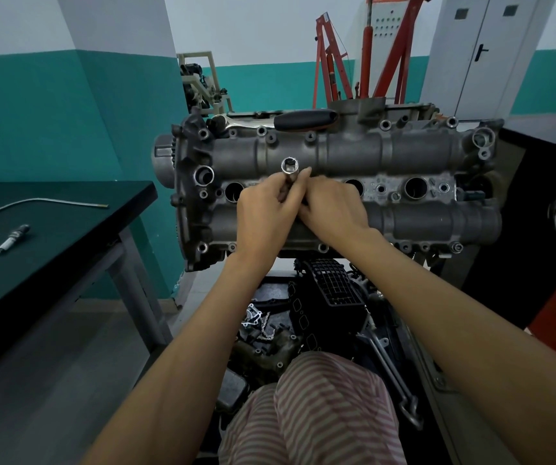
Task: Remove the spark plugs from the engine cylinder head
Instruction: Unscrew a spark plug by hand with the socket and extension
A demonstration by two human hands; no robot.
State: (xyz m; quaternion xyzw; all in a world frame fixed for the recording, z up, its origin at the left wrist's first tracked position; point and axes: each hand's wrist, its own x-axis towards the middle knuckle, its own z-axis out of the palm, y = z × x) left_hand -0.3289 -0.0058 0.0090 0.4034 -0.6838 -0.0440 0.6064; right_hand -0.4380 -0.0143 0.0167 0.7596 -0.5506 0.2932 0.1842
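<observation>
Teal-walled workshop, grey cast-metal cylinder head (pixel 404 152): my left grip (pixel 263 218) and right grip (pixel 333 209) clasped the long steel plug socket (pixel 289 172) at the second well; ratchet needed next.

Socket (pixel 289 176) lower end hidden (behind fingers (pixel 295 193)).

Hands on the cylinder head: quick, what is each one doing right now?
Left hand: gripping the socket tube.
Right hand: fingers touching the same socket tube; whether they grip it cannot be told.
</observation>
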